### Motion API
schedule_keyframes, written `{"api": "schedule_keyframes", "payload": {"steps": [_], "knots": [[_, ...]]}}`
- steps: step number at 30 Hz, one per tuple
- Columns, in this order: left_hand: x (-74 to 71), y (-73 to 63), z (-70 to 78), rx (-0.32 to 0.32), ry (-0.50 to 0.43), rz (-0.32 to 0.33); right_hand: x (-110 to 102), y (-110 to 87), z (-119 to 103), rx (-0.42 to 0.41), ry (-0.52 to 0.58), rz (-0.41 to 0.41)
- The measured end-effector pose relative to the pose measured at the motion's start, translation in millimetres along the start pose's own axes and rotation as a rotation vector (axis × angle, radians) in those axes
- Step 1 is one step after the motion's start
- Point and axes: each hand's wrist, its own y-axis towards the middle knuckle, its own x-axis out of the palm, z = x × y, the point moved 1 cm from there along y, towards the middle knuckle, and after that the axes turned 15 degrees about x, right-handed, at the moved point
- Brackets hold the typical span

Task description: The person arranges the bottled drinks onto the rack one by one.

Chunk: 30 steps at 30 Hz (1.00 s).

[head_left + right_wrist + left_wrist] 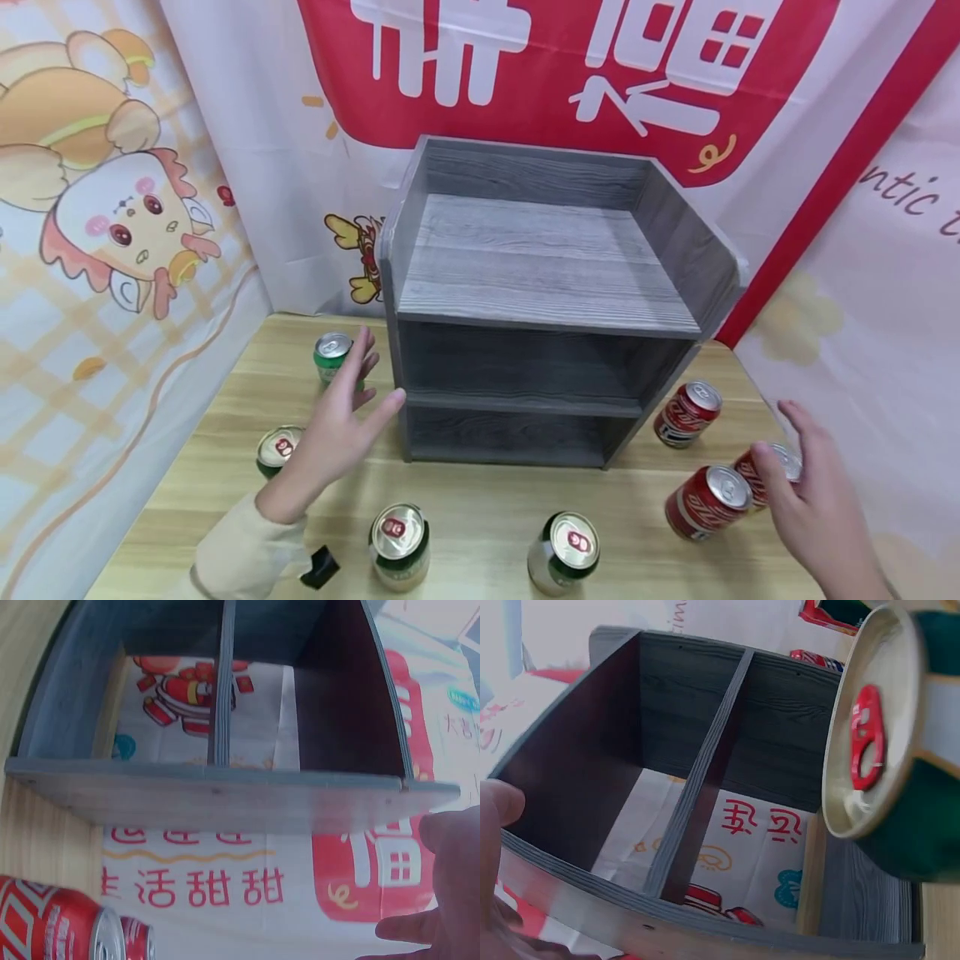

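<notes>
A grey wood-grain shelf [547, 258] with an open top and two compartments stands on the table. My left hand [337, 425] is by its left side with fingers spread, holding nothing; it partly covers a green can [330, 354] in the head view. In the left wrist view, the thumb [506, 802] appears beside the shelf's edge. To the right of the shelf, my right hand [813, 492] has its fingers apart and overlaps a red cola can [753, 479]. The right wrist view shows that hand [442, 900] apart from the cans, with nothing in it.
Two more red cola cans, one nearer [697, 504] and one farther back [678, 417], stand right of the shelf. Green-and-gold cans stand at the front left [400, 554], front middle [558, 558] and far left [273, 454]. Printed cloth [285, 167] hangs behind and at both sides.
</notes>
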Motion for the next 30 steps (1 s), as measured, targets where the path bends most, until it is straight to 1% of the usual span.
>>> {"api": "schedule_keyframes", "payload": {"steps": [2, 4, 7, 9, 12, 17, 19, 25, 30], "knots": [[3.3, 5.8, -2.5, -0.009, -0.065, 0.006, -3, 2.1, 5, 0.046, 0.001, 0.009], [6.4, 10.5, -4.6, -0.011, -0.110, 0.009, -6, 4.4, 11, 0.091, 0.002, 0.017], [11.2, 15.2, -7.0, 0.008, -0.121, -0.002, -8, 9.2, 21, 0.141, 0.019, 0.059], [14.0, 16.8, -8.5, 0.033, -0.102, -0.010, -9, 12.5, 28, 0.165, 0.034, 0.087], [16.9, 18.5, -9.2, 0.066, -0.064, -0.006, -9, 17.0, 39, 0.226, 0.061, 0.115], [18.9, 19.3, -10.5, 0.063, 0.032, 0.001, -10, 19.7, 57, 0.350, 0.083, 0.107], [19.5, 19.2, -11.2, 0.058, 0.064, -0.002, -10, 20.5, 63, 0.381, 0.093, 0.098], [19.5, 19.1, -11.3, 0.077, 0.067, -0.008, -5, 23.5, 81, 0.425, 0.150, 0.088], [19.5, 18.7, -11.6, 0.097, 0.080, -0.013, 3, 24.2, 103, 0.471, 0.200, 0.070]]}}
